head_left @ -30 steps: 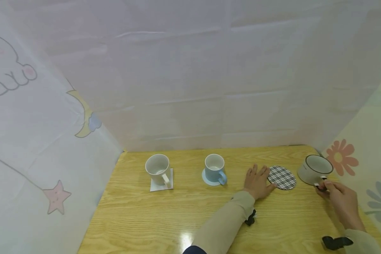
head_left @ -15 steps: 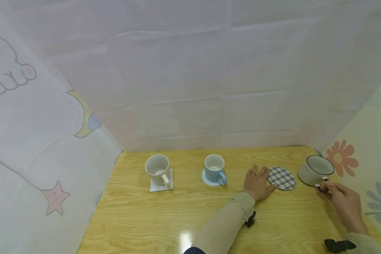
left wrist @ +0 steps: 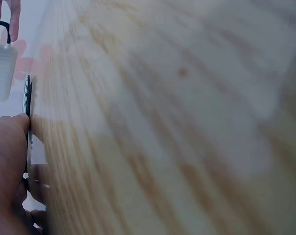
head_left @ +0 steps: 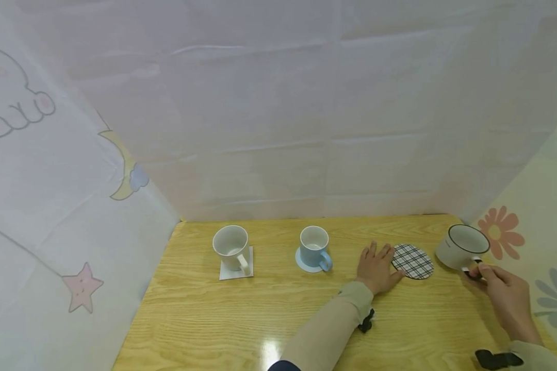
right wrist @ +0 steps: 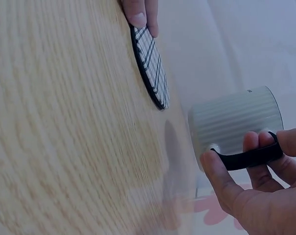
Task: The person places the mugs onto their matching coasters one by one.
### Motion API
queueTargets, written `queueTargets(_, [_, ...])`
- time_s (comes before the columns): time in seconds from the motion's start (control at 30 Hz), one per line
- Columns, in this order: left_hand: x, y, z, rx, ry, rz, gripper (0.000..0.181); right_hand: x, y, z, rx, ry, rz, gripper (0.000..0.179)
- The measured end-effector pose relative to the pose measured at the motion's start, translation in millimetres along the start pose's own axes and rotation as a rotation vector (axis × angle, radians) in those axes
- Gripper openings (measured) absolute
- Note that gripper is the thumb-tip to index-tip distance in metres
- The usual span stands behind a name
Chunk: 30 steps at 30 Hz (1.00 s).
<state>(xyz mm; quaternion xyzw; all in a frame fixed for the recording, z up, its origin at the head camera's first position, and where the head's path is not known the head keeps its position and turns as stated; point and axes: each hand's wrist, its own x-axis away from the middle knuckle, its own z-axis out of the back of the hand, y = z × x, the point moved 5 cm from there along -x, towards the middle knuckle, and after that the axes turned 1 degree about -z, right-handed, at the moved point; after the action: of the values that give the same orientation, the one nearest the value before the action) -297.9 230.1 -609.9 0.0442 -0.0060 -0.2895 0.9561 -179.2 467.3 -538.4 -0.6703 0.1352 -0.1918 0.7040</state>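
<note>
A white ribbed mug [head_left: 457, 252] with a dark rim and black handle [right wrist: 253, 157] is at the table's right end. My right hand [head_left: 506, 296] grips that handle, fingers curled through it. In the right wrist view the mug's base is close to the tabletop. Left of it lies a round plaid coaster [head_left: 413, 262], black along its edge. My left hand [head_left: 376, 268] rests at the coaster's left side, fingers spread, thumb at its near edge. In the left wrist view the coaster [left wrist: 26, 98] shows edge-on beside the left hand [left wrist: 8, 161].
A small blue cup [head_left: 312, 252] stands on a round light-blue coaster [head_left: 302, 262] mid-table. Further left, a white mug [head_left: 229, 247] sits on a square white coaster [head_left: 235, 274]. A pale wall covering [head_left: 260, 154] borders the wooden table [head_left: 204, 319] behind and at both sides.
The mug in my right hand has tilted or shifted very slightly to the right. My left hand has stayed in place by the plaid coaster.
</note>
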Motion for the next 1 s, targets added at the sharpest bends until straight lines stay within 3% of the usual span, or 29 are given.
queueTargets(0.43, [-2.6,0.6,-8.2,0.014,0.02,-0.003,0.074,8.2,-4.9,-4.4,-0.053,-0.036,0.003,0.029])
queueTargets(0.67, [-1.7,0.4,-3.6,0.022,0.017,-0.004,0.074,11.0,-7.3,-6.8,-0.097,-0.073,0.028,0.026])
queueTargets(1.0, [-2.2,-0.5,-2.8,0.005,0.016,0.002,0.074,15.4,-13.3,-15.2,-0.098,-0.058,0.051,0.026])
